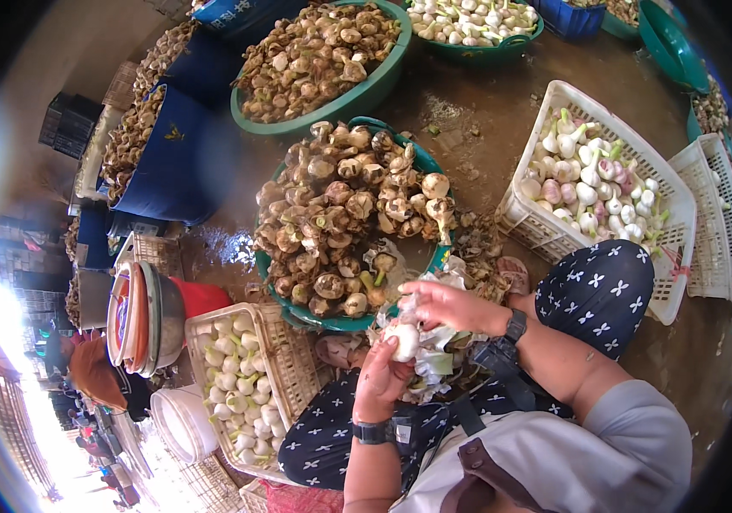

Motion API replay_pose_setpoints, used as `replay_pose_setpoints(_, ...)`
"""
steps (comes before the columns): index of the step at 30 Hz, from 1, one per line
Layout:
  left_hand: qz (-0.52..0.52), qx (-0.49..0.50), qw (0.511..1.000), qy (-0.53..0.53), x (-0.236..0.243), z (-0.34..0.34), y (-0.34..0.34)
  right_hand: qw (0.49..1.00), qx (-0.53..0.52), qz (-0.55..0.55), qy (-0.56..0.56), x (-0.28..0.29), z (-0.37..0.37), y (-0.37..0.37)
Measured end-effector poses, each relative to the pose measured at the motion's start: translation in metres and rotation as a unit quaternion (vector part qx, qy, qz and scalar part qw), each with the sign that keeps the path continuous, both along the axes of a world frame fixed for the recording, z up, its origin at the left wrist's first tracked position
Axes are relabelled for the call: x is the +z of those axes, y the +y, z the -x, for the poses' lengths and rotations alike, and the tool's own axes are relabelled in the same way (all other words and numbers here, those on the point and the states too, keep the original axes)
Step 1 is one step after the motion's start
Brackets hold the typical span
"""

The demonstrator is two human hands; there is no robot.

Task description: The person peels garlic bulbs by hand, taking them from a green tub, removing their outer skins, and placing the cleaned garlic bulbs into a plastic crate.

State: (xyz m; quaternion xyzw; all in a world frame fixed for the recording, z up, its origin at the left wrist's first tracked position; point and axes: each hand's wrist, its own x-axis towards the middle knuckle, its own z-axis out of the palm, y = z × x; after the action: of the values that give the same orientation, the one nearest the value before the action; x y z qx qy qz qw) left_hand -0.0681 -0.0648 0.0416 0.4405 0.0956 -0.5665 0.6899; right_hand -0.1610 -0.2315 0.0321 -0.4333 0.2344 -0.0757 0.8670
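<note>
Left grip (376,380) holds garlic (404,340); blue container (250,14) lettered.

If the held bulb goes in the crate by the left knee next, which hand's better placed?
Probably the left hand: it grips the garlic bulb and is nearer that crate than the right hand.

White garlic bulb (404,342), brown garlic heap (323,218), green basin (332,324), dark trousers (597,286) with white flowers, cream crate (546,232)
</note>
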Motion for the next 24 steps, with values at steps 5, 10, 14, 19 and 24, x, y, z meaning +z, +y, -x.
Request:
replay_pose_setpoints(5,-0.039,0.035,0.997,0.052,-0.002,0.001,0.002,0.916,0.103,0.377,-0.094,0.008,0.0,0.007)
replay_pose_setpoints(10,-0.017,-0.065,0.998,0.005,0.007,-0.005,0.016,0.844,-0.006,0.531,-0.076,0.016,-0.004,0.006)
replay_pose_setpoints(14,-0.06,-0.173,0.932,-0.312,0.011,0.005,0.011,0.883,-0.071,0.453,-0.104,0.057,-0.012,-0.011)
replay_pose_setpoints(19,-0.214,-0.007,0.85,-0.482,-0.005,-0.014,0.024,0.793,0.367,0.486,0.0,0.035,0.019,-0.025)
replay_pose_setpoints(24,-0.159,-0.042,0.801,-0.576,0.011,-0.002,0.002,0.965,0.166,0.197,0.042,-0.026,-0.015,0.008)
